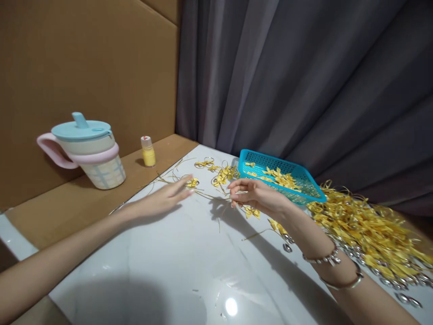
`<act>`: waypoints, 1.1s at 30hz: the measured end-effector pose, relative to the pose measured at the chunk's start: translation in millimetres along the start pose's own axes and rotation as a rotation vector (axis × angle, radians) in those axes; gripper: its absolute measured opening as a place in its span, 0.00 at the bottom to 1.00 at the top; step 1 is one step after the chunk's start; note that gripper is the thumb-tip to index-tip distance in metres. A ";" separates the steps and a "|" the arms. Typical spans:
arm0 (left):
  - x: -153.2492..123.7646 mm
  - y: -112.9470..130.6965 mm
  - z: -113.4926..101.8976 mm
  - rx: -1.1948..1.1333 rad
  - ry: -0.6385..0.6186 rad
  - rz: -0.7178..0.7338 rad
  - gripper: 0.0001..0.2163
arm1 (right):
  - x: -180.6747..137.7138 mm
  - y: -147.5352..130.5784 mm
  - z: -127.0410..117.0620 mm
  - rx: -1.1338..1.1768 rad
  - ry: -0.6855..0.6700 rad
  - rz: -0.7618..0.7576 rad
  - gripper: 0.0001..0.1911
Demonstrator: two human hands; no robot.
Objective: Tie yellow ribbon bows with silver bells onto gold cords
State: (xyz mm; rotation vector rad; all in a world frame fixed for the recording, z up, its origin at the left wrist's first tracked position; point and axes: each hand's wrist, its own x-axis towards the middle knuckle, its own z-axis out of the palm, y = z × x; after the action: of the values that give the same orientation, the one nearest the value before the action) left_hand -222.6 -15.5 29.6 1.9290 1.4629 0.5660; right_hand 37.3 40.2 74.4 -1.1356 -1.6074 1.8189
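My left hand (pixel 167 196) reaches over the white table with thumb and fingers apart. Just beyond its fingertips lies a small yellow ribbon flower (pixel 192 183) with a shiny centre. Curled and pinched, my right hand (pixel 257 194) is at a thin gold cord (pixel 211 197) that runs from near the left hand to its fingertips. Exactly how the fingers grip the cord is hard to make out. Below the right hand is a yellow ribbon bow (pixel 252 212). Another corded ribbon piece (pixel 277 226) rests by the right forearm.
A turquoise basket (pixel 314 198) contains yellow ribbon pieces. To its right spreads a large heap of yellow ribbon pieces with silver parts (pixel 368 230). More ribbon flowers (pixel 225 174) lie at the back. A lidded cup (pixel 98 155) and a small yellow bottle (pixel 148 155) stand left.
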 end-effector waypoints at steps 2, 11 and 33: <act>-6.1 18.2 18.1 -0.292 -0.133 0.004 0.29 | -0.3 -3.1 9.3 0.026 -0.038 0.011 0.12; -8.3 38.6 41.8 -0.823 -0.275 0.040 0.12 | 9.2 -6.4 47.3 0.123 -0.218 0.070 0.10; -8.7 31.6 32.1 -1.033 -0.329 -0.258 0.11 | -18.0 27.5 57.4 -1.198 0.057 -1.101 0.11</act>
State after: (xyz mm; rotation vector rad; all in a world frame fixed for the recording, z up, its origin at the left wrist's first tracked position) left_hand -182.0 -36.7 30.0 0.9440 0.8902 0.6607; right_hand 5.6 -13.2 51.7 -0.3639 -2.5563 0.0493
